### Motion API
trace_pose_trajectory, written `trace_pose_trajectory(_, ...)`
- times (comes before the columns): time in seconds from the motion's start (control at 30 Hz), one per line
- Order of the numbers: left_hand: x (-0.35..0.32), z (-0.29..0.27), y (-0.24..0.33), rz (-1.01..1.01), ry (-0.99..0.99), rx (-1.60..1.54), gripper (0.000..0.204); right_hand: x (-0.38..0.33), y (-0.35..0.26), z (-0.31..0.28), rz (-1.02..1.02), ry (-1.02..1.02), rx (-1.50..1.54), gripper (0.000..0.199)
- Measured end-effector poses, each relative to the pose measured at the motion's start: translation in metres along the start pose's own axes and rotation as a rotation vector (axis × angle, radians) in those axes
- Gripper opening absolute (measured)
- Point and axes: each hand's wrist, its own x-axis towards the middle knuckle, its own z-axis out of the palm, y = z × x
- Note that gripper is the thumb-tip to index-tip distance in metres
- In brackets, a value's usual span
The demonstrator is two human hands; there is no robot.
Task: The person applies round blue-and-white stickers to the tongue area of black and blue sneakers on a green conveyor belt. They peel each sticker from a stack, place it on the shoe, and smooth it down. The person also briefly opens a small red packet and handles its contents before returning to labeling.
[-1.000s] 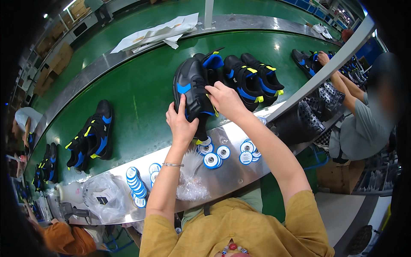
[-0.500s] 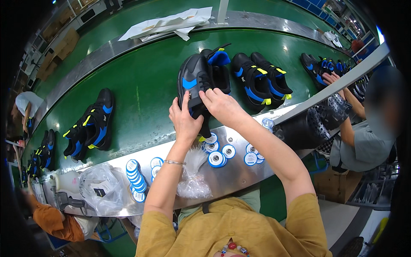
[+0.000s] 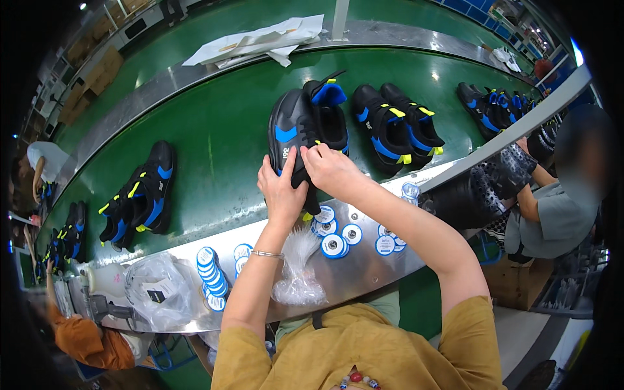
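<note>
Both hands were on one black-and-blue shoe [image 3: 292,140], held tilted above the near edge of the green conveyor belt [image 3: 214,130], just beyond the steel ledge [image 3: 364,266]. Left hand [image 3: 281,192] was clasped round the shoe's heel end, fingers closed on it. Right hand [image 3: 331,169] was pinched at the strap or tongue area, fingers closed; exactly what they gripped could not be told.

The shoe's partner [image 3: 328,117] lay on the belt beside it, blue tongue up.

Judged state: the work on this shoe was mid-way, not finished, as it was not yet set down. The black-and-yellow pair [image 3: 396,127] toward the right end and the pair [image 3: 140,198] toward the left lay untouched.

Round blue-and-white reels [image 3: 335,246] and a crumpled clear bag [image 3: 296,276] lay on the ledge.
</note>
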Motion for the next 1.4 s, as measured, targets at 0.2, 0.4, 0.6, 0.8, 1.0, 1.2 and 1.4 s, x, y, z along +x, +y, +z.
trace_pose_trajectory(0.2,0.002,-0.008,0.0,-0.048,0.01,0.043,0.069,-0.01,0.01,-0.006,0.167,0.022,0.354,0.048)
trace_pose_trajectory(0.4,0.046,-0.027,-0.059,-0.39,0.03,-0.276,0.039,-0.024,0.03,0.006,0.432,0.099,0.338,0.037)
trace_pose_trajectory(0.6,0.065,-0.025,-0.079,-0.133,0.253,0.333,0.043,-0.016,0.015,0.025,0.422,-0.25,0.549,0.024)
trace_pose_trajectory(0.8,0.09,-0.016,0.004,-0.175,-0.124,-0.319,0.049,-0.012,0.026,0.018,0.916,0.35,0.774,0.034)
trace_pose_trajectory(1.0,0.1,0.033,0.005,-0.24,-0.209,-0.272,0.046,0.001,0.034,0.065,1.078,0.165,0.934,0.042)
trace_pose_trajectory(1.2,0.091,0.045,-0.021,-0.309,-0.06,-0.58,0.038,-0.006,0.037,0.082,0.904,0.332,0.948,0.027)
trace_pose_trajectory(1.4,0.078,0.03,0.003,-0.264,-0.056,-0.375,0.044,-0.015,0.03,0.068,0.678,0.243,0.782,0.025)
